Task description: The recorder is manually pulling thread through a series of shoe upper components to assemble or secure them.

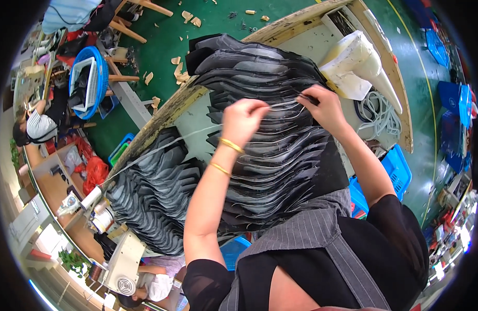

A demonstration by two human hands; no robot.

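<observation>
Left of both grips, past the table (195, 114), lies green floor (150, 52); nearer sits a smaller dark stack (156, 181). A pale strip (166, 147) reaches the left grip (241, 122), pinched on it, fingertips blurred. Below both grips spreads the larger dark stack (270, 155), partly covered by forearm and apron (296, 233). What the right grip (327, 111) pinches, if anything, I cannot tell.

Workshop, green floor (158, 49), beige machine (126, 259), rows of black pieces (272, 173)
</observation>
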